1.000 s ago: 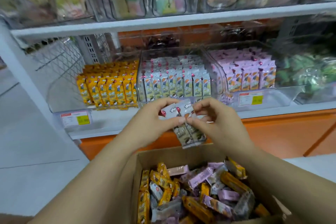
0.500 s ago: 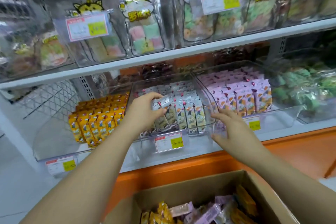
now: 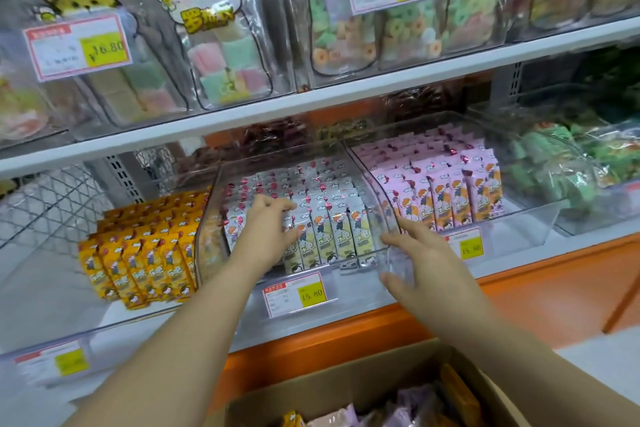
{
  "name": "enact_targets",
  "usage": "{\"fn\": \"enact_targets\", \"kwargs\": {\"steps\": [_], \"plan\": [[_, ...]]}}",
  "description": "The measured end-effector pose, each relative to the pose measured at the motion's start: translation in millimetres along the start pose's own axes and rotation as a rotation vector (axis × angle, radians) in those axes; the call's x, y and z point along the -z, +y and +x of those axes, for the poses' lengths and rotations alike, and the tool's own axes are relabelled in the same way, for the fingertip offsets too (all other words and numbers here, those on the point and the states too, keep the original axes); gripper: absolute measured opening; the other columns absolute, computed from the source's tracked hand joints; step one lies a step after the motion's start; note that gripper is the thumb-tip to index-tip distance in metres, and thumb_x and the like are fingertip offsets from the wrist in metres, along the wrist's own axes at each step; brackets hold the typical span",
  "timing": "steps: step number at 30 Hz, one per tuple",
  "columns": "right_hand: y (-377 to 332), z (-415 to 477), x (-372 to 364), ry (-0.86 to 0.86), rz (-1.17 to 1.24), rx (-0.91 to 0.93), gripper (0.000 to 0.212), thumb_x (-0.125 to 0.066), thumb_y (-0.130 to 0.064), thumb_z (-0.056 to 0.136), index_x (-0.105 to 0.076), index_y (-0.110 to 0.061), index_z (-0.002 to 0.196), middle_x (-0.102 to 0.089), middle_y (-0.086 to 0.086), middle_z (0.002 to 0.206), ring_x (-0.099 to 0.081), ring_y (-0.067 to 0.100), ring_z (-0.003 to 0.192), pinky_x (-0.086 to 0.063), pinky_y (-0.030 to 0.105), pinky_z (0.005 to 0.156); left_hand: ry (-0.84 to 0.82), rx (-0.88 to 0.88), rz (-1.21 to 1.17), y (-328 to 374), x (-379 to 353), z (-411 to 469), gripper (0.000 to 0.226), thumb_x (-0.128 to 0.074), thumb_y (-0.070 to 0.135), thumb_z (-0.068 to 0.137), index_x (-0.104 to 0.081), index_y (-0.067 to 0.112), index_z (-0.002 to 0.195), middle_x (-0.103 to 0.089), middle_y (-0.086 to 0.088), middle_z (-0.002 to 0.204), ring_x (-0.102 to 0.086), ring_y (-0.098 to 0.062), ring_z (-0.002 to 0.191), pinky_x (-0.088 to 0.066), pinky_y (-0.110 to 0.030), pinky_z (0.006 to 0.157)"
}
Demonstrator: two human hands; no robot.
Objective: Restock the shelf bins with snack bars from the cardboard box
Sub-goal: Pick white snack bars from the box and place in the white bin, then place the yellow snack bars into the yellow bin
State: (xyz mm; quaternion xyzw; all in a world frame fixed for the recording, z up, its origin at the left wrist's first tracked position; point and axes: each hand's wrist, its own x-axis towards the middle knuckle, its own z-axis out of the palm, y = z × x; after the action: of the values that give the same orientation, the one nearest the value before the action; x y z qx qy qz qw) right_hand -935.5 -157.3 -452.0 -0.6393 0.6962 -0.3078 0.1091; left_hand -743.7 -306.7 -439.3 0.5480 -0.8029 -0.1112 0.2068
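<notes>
My left hand (image 3: 268,230) reaches into the middle clear bin (image 3: 207,243) and grips a few white snack bars against the left end of the front row. More white snack bars (image 3: 341,230) stand upright beside it. My right hand (image 3: 420,262) hovers open at the bin's front right corner, fingers spread by the clear wall. Whether it touches the wall I cannot tell. The cardboard box (image 3: 346,388) sits below at the bottom edge, with loose yellow, pink and white bars inside.
Yellow bars (image 3: 138,253) fill the left bin and pink bars (image 3: 450,194) the right bin. Green packs (image 3: 568,170) lie further right. Bagged sweets (image 3: 225,55) hang on the shelf above. Price tags (image 3: 294,293) front the bins. An orange base (image 3: 519,298) runs below.
Both hands held the white bars above the box a second ago. My left hand has carried them into the middle bin, and my right hand let go and moved to the bin's front corner.
</notes>
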Motion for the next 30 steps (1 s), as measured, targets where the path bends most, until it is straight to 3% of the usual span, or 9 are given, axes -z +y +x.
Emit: {"fn": "enact_targets", "kwargs": {"steps": [4,8,14,18,20,23,26,28,30], "plan": [[-0.2,-0.9,-5.5,0.039,0.031,0.004,0.052,-0.060,-0.030,0.090,-0.042,-0.031,0.139,-0.017,-0.013,0.155,-0.011,0.007,0.141,-0.018,0.026,0.113,0.081,-0.046,-0.020,-3.1,-6.1,1.8,0.053,-0.069,0.013,0.085,-0.047,0.016,0.134,-0.025,0.001,0.110,-0.036,-0.021,0.107,-0.040,-0.029,0.099],[2.2,-0.6,-9.6,0.091,0.073,0.012,0.047,-0.062,-0.024,0.089,-0.049,-0.027,0.134,-0.027,-0.009,0.152,-0.018,0.007,0.138,-0.018,0.021,0.110,0.016,-0.016,-0.012,-2.9,1.0,-0.5,0.059,-0.069,0.012,0.085,-0.043,0.019,0.138,-0.026,-0.005,0.131,-0.031,-0.014,0.106,-0.029,-0.018,0.093],[3.8,-12.8,-15.6,0.190,0.131,0.059,0.038,-0.063,-0.013,0.087,-0.058,-0.021,0.124,-0.036,-0.002,0.146,-0.028,0.014,0.136,-0.019,0.020,0.105,0.037,-0.041,-0.001,-1.2,13.8,-26.5,0.052,-0.064,0.019,0.090,-0.045,0.021,0.138,-0.022,-0.006,0.150,-0.031,-0.027,0.135,-0.028,-0.034,0.110],[2.0,-39.5,-28.4,0.225,0.160,0.125,0.028,-0.064,-0.003,0.083,-0.066,-0.012,0.109,-0.055,0.006,0.126,-0.048,0.025,0.120,-0.041,0.035,0.099,0.302,-0.251,-0.132,1.8,15.1,-81.0,0.030,-0.058,0.010,0.092,-0.060,0.013,0.122,-0.047,-0.006,0.129,-0.046,-0.018,0.121,-0.040,-0.032,0.101],[2.3,-58.1,-40.4,0.137,0.152,0.119,0.025,-0.063,-0.004,0.084,-0.066,-0.013,0.107,-0.060,0.002,0.113,-0.055,0.021,0.108,-0.045,0.033,0.088,0.321,-0.326,-0.216,-2.1,5.2,-120.4,0.024,-0.055,0.006,0.091,-0.064,0.010,0.113,-0.054,-0.003,0.114,-0.051,-0.009,0.105,-0.046,-0.023,0.089],[7.4,-86.1,-66.1,-0.017,0.130,0.060,0.024,-0.061,-0.008,0.087,-0.065,-0.015,0.110,-0.056,-0.006,0.103,-0.056,0.016,0.095,-0.040,0.021,0.078,0.226,-0.253,-0.286,-23.0,-24.3,-173.8,0.022,-0.054,0.001,0.091,-0.066,0.012,0.106,-0.057,0.005,0.103,-0.054,-0.005,0.092,-0.043,-0.007,0.078],[22.4,-110.3,-98.0,-0.200,0.084,-0.075,0.030,-0.058,-0.012,0.091,-0.059,-0.014,0.121,-0.058,0.004,0.117,-0.056,0.024,0.105,-0.044,0.029,0.086,-0.016,-0.026,-0.311,-46.1,-50.5,-211.9,0.026,-0.056,0.006,0.092,-0.063,0.020,0.113,-0.059,0.008,0.108,-0.056,0.000,0.088,-0.044,-0.008,0.079],[36.9,-121.5,-116.8,-0.340,0.035,-0.128,0.034,-0.057,-0.013,0.093,-0.055,-0.013,0.127,-0.055,0.007,0.128,-0.053,0.024,0.114,-0.039,0.025,0.089,-0.248,0.105,-0.282,-61.4,-68.0,-225.3,0.028,-0.055,0.013,0.095,-0.058,0.025,0.119,-0.057,0.011,0.114,-0.054,0.005,0.088,-0.043,-0.004,0.075],[50.3,-126.0,-130.0,-0.448,-0.002,-0.160,0.038,-0.056,-0.016,0.093,-0.052,-0.014,0.131,-0.053,0.007,0.134,-0.053,0.023,0.116,-0.041,0.026,0.090,-0.443,0.190,-0.331,-75.1,-86.5,-229.9,0.030,-0.056,0.015,0.094,-0.055,0.025,0.123,-0.058,0.006,0.121,-0.057,-0.003,0.098,-0.048,-0.014,0.082]]}}
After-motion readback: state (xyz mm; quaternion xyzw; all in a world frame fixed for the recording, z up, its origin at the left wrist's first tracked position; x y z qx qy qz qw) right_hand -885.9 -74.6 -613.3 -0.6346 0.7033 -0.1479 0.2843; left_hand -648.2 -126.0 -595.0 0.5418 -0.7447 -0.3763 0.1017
